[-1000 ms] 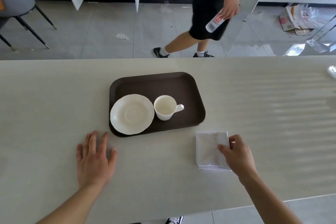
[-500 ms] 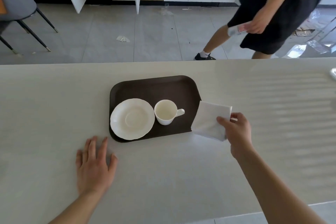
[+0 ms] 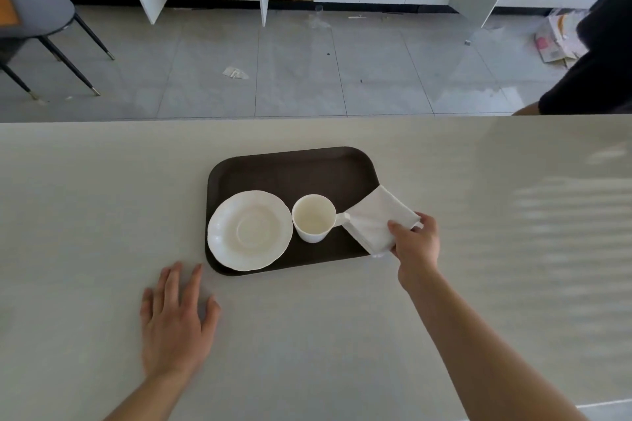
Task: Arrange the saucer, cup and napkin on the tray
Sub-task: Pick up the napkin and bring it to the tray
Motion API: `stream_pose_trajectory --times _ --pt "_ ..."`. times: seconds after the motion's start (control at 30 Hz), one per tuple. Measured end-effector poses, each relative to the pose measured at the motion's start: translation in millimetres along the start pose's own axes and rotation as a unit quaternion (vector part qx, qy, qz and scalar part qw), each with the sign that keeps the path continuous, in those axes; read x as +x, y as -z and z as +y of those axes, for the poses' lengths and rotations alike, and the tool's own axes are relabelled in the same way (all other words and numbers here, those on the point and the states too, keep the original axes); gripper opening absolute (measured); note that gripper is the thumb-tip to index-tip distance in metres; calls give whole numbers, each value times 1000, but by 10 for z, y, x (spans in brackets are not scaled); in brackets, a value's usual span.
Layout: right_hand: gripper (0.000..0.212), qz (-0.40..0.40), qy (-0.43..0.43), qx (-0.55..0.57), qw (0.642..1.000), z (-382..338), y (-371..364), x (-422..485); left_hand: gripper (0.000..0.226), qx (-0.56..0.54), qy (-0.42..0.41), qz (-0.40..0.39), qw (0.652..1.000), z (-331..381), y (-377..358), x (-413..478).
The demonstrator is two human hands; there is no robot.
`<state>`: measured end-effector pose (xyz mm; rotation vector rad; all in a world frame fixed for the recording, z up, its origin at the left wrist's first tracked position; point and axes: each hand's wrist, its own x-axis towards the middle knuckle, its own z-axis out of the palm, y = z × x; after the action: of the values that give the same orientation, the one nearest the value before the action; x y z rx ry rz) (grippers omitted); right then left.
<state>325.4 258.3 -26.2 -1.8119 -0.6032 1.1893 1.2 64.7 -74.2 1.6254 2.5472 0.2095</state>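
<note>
A dark brown tray (image 3: 294, 171) lies in the middle of the pale table. On its left half sits a white saucer (image 3: 250, 231), and an empty white cup (image 3: 314, 218) stands upright just right of it, handle pointing right. My right hand (image 3: 415, 243) pinches a folded white napkin (image 3: 376, 217) by its near corner; the napkin hangs over the tray's right end, next to the cup handle, which it partly hides. My left hand (image 3: 176, 318) rests flat on the table, fingers spread, just below the tray's front left corner.
The table's far edge (image 3: 307, 118) runs across the view, with grey floor beyond. A person in black (image 3: 595, 72) stands at the far right. A grey chair (image 3: 37, 10) is at the far left, white cabinets with open doors at the back.
My right hand lifted the napkin off the table and carried it left and away, over the tray's right end. The other person walked off to the right. My left hand stayed put.
</note>
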Motion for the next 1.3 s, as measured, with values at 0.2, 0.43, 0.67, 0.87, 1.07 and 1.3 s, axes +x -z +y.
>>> stream_pose_trajectory --times 0.2,0.43,0.67,0.87,1.07,1.3 --pt "24 4 27 -66 997 -3 -6 27 67 -3 7 -7 1000 13 11 13" --pt "30 -21 48 -143 988 39 88 33 68 -8 11 -9 1000 14 15 10" --pt "55 -42 57 -163 984 19 171 9 67 -8 10 -1 1000 15 5 -2" --pt "48 -15 167 -303 938 -47 261 -57 65 -1 4 2 1000 7 -16 -1" --pt "34 -42 280 -393 875 -164 280 -139 66 -6 26 15 1000 35 11 98" --pt "25 -99 346 -418 834 -451 4 -209 51 -48 87 25 995 155 -37 427"
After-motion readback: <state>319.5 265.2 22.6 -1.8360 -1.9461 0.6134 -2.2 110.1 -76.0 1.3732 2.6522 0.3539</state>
